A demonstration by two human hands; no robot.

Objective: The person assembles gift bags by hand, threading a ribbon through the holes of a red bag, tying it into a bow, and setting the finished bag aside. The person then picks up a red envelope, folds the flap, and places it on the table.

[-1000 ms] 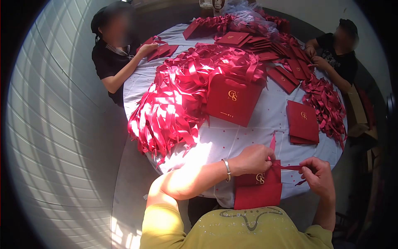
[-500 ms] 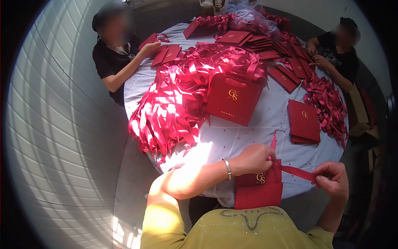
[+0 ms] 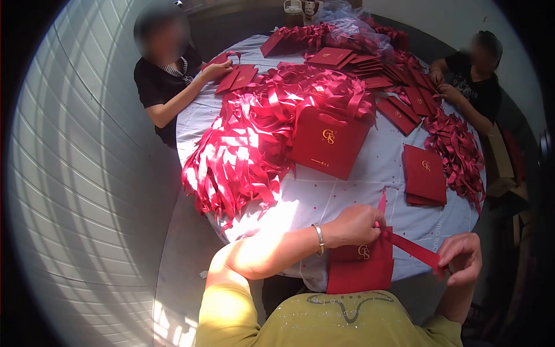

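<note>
- My left grip (image 3: 359, 225) is closed in a pinch at the top edge of the flat red piece (image 3: 359, 276), with ribbon at the fingertips; whether it pinches the piece too, I cannot tell.
- My right grip (image 3: 461, 258) is clamped on the red ribbon (image 3: 414, 249) near its end, off to the right and apart from the piece.
- The red piece lies at the near edge of the bench (image 3: 341, 196), just in front of my shirt (image 3: 324, 321), gold lettering partly showing.
- I judge the step in hand to be drawing the ribbon out sideways while my left steadies its root; the next move calls for that pinch held firm and the strip kept flat.
- Beyond lie a big ribbon heap (image 3: 243, 156), a larger red piece (image 3: 329, 141) against it, and a small stack (image 3: 425, 173) at right.
</note>
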